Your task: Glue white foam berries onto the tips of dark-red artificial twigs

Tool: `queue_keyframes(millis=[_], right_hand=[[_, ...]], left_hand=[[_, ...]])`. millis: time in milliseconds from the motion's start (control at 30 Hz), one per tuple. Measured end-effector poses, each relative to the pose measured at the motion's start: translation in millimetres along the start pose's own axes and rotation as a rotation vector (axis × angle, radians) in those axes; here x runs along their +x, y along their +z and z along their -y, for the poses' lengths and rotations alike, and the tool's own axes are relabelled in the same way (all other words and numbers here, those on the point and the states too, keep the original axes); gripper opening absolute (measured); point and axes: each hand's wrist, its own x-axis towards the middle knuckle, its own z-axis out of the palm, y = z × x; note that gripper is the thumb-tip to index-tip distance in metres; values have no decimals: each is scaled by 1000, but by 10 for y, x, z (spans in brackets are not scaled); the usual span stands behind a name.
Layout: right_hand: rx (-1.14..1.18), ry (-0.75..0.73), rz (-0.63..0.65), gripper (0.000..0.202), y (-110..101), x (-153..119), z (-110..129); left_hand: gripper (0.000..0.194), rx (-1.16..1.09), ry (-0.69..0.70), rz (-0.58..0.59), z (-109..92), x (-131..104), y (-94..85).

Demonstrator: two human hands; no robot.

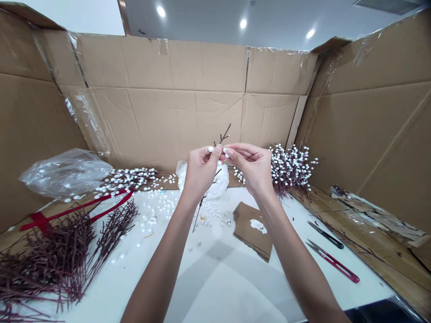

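While the L hand point(201, 169) pinches the brown twig point(225, 134) btwn thumb & fingers, up over the white table point(215, 287), the R hand point(255, 164) has thumb & fingertips closed on a small white ball point(225, 150) just R of the stem — touching or not, can't tell. Twig's long axis slants upper R to lower L (forked tip above both hands), w/ the L hand nearer it.

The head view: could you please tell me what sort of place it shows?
Probably a handcraft workstation, judging by the brown twigs piled at the left, white balls scattered on the tabletop, and cardboard walls at the back and sides.
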Motion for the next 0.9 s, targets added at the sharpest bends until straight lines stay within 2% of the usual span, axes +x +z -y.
queue_keyframes(millis=[67, 200, 300, 367, 433, 533, 667, 900], right_hand=[[-14, 23, 25, 10, -39, 16, 37], [-53, 43, 106, 10, -110, 28, 162], [-109, 32, 177, 8, -139, 19, 259], [-172, 41, 225, 6, -149, 10, 306], [-217, 53, 258, 4, -158, 2, 332], [-229, 49, 285, 5, -174, -6, 342], [-224, 40, 314, 7, -194, -4, 335], [-235, 6, 309, 9, -198, 7, 321]], left_hand=[[33, -70, -55, 90, -27, 6, -50], [37, -194, -256, 305, -60, 56, -252], [44, -210, -308, 354, -48, 99, -381], [47, -260, -316, 397, -25, 108, -404], [41, -333, -328, 431, 3, 100, -382], [26, -372, -327, 385, 35, 78, -324], [16, -358, -259, 313, 27, 72, -295], [17, -252, -138, 175, -34, 52, -265]])
